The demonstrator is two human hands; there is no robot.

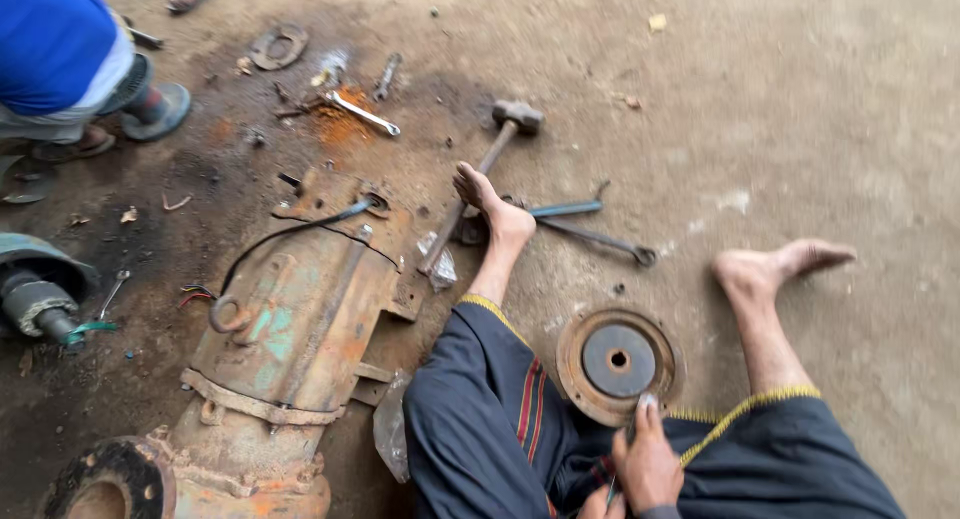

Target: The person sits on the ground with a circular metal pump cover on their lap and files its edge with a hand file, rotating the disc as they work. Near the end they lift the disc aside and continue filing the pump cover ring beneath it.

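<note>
The round rusty metal disc with a dark grey hub and a small centre hole lies flat on the dirt floor between the person's bare legs, and it may slide or tip on the loose ground if it is pushed on one edge, because nothing holds it there. The right hand reaches up to its near rim; the fingers are stretched, not clenched, and the longest fingertip touches the rim or stands just over it, I cannot tell which. So the disc is directly beyond the fingertips, with its hub further away from them. A thin dark tool seems to be under this hand, but it is too blurred to say if the hand grasps it. Of the left hand only a small part shows at the bottom edge, just beside the right one, and I cannot tell its state. The rim of the disc looks rough and rusty, so a bare finger can be scratched if it slips along it. The bare left foot rests on the wooden handle of the heavy steel hammer, well beyond the fingers, and the long steel spanners lie close to it; the handle can roll under the foot. The large rusty cast-metal housing with green paint traces lies to the left of the fingers, near the knee, and its sharp bracket edges are close to the dark cloth. Another person in a blue shirt stands far at the upper left.
</note>
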